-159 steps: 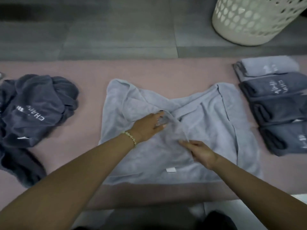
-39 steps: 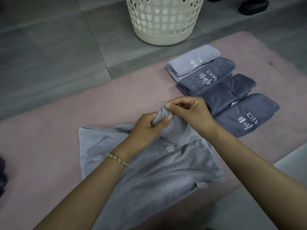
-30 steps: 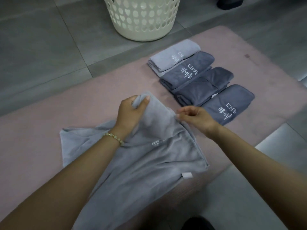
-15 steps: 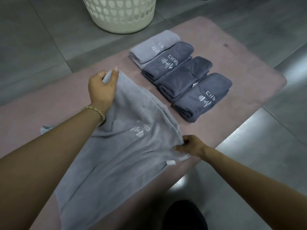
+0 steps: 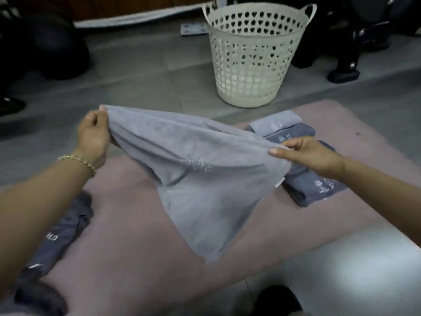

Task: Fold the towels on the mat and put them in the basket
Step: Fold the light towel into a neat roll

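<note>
Item: light grey towel (image 5: 205, 179), now lifted off the pink mat (image 5: 136, 247) and stretched between both hands; half a second earlier most of it lay on the mat. Its top edge runs taut from hand to hand and the rest hangs to a point below; whether that point touches the mat cannot be told. White lettering on the cloth is blurred. Left hand (image 5: 93, 135), with a beaded bracelet (image 5: 77, 161) at the wrist, pinches the far left corner, fingers curled round the cloth, much as before. Right hand (image 5: 307, 153), earlier low at the near right edge, is now raised level with the left and pinches the top edge between thumb and fingers. Row of folded towels (image 5: 319, 190): on the mat at right, partly hidden behind the right hand and the hanging cloth, in the same order as before. Cream basket (image 5: 252, 65): on the grey floor beyond the mat, upright, now seen whole with its handles, where earlier only its lower part showed. Heap of unfolded dark towels (image 5: 63, 229): on the mat at left, under the left forearm, back in view.
</note>
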`<action>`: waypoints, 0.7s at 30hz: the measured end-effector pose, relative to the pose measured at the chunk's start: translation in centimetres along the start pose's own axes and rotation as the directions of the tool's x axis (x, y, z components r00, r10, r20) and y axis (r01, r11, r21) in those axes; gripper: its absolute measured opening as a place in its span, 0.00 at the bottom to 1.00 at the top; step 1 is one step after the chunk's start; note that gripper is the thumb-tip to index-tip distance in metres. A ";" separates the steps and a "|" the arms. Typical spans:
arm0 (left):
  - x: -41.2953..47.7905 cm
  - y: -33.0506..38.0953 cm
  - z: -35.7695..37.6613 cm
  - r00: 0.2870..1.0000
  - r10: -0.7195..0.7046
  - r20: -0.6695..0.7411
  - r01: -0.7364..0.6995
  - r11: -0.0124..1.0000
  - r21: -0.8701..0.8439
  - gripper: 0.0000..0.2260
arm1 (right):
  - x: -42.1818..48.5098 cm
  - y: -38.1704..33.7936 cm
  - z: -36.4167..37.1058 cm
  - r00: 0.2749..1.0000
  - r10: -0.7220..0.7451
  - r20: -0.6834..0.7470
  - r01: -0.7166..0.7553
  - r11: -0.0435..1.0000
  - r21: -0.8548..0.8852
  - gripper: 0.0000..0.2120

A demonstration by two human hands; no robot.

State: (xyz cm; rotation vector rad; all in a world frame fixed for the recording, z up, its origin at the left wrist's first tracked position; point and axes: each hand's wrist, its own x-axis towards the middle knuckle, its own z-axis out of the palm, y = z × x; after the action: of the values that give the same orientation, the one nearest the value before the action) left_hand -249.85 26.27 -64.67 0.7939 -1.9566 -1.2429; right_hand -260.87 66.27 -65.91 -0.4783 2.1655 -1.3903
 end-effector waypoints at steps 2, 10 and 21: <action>-0.8 1.5 -4.1 0.997 0.000 -0.073 0.000 1.000 -0.012 0.17 | -0.6 -3.6 0.7 0.999 -0.026 0.034 0.027 1.000 -0.013 0.23; -2.9 5.1 -16.2 0.988 0.010 -0.157 -0.019 0.998 -0.054 0.17 | -2.1 -13.0 5.0 0.949 -0.223 -0.223 0.249 0.964 0.096 0.16; -3.0 1.5 -19.7 0.944 -0.328 0.044 0.331 0.929 -0.164 0.10 | 0.6 -14.8 8.3 0.944 -0.205 -0.257 0.205 0.978 -0.027 0.16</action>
State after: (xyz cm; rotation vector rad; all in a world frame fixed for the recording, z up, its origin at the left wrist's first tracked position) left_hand -232.56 19.07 -57.76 1.0565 -1.7465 -1.5930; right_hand -256.18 53.80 -55.33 -0.5629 2.3771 -1.6458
